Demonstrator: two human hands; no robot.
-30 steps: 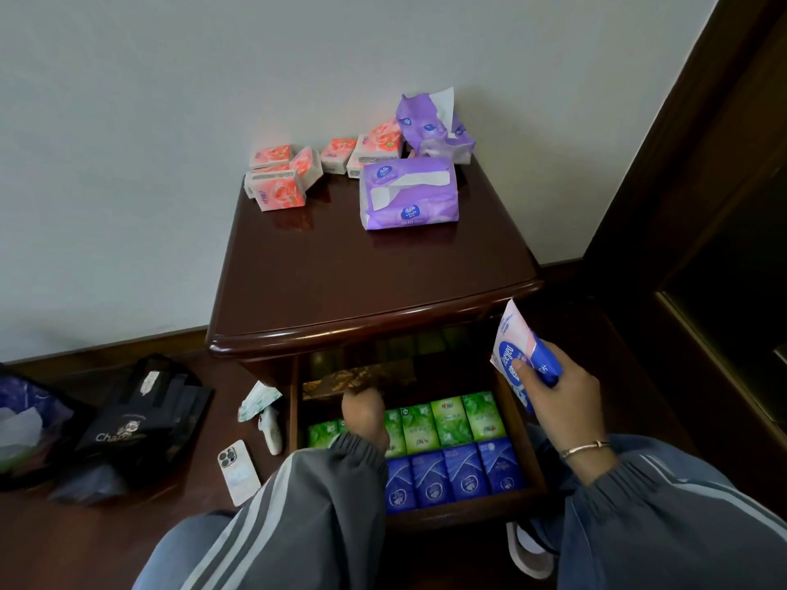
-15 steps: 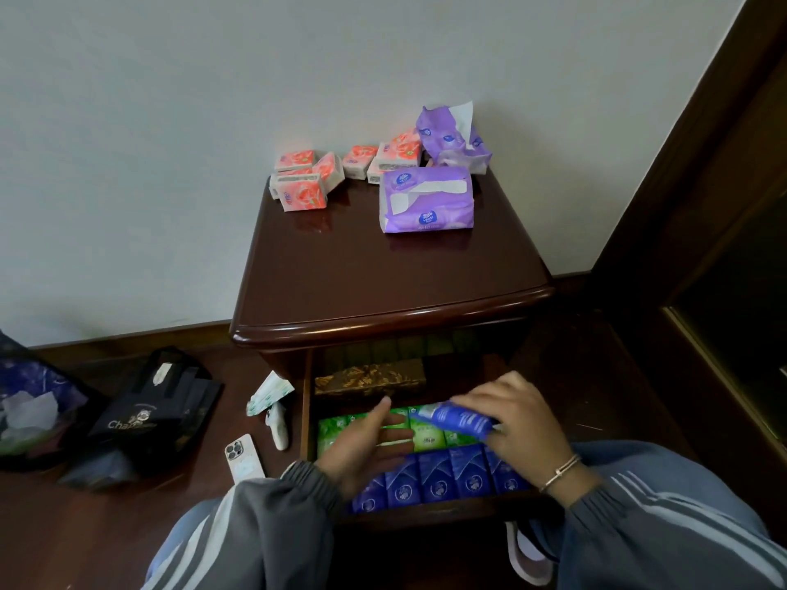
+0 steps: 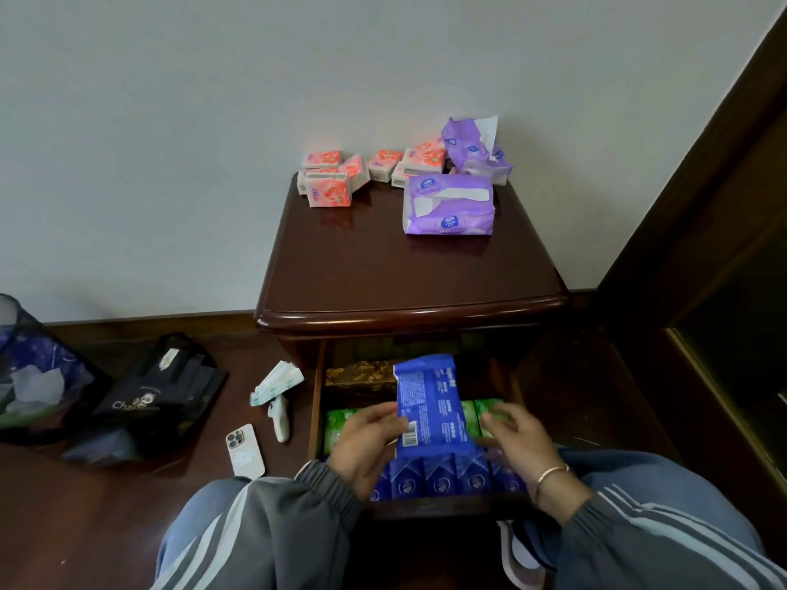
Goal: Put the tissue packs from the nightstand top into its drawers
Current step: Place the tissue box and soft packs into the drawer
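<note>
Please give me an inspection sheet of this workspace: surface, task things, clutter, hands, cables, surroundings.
Surface: nightstand top, front part bare.
Task things: orange tissue packs and purple tissue packs at its back; blue pack over the open drawer, above green packs.
Clutter: phone, black bag on the floor.
Hands: left hand holds the blue pack; right hand beside it.
Cables: nothing seen.
Surroundings: white wall.
</note>
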